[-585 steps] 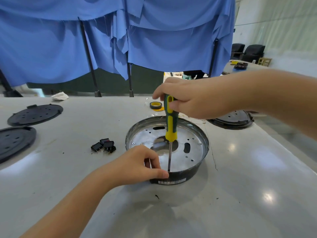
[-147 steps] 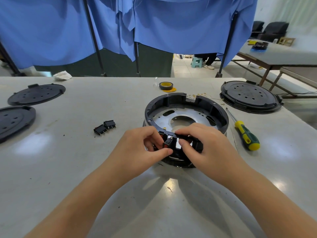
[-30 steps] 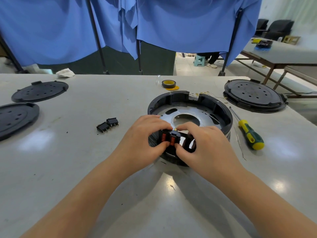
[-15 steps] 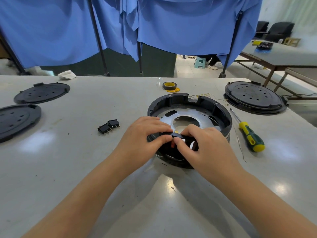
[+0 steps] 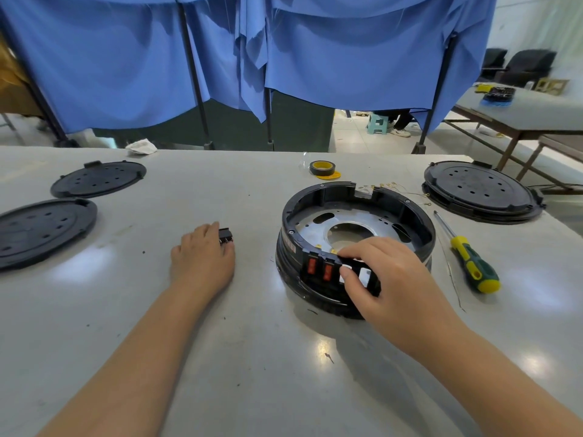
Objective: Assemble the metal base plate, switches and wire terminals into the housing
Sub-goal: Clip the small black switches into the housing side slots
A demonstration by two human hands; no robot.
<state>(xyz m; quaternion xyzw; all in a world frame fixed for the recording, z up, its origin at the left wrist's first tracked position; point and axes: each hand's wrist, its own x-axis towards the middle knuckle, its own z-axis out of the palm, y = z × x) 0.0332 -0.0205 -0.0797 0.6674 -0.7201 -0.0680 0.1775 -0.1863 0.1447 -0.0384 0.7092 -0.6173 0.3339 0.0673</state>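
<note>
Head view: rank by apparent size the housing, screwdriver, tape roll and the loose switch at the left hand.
1. housing, clearly largest.
2. screwdriver, long but thin.
3. tape roll, which lies farther from the camera.
4. loose switch, partly hidden by the left hand, so unsure against the tape roll.

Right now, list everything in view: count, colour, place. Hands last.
housing: 1, black, table centre-right
metal base plate: 1, silver, inside housing
fitted switches: 2, red rockers, housing front
loose switch: at least 1, black, at left fingers
screwdriver: 1, yellow-green, right of housing
tape roll: 1, black-yellow, behind housing
covers: 3, black, two left, one right
wire terminals: several, gold, behind housing
left hand: holding loose switch
right hand: gripping housing front
</note>
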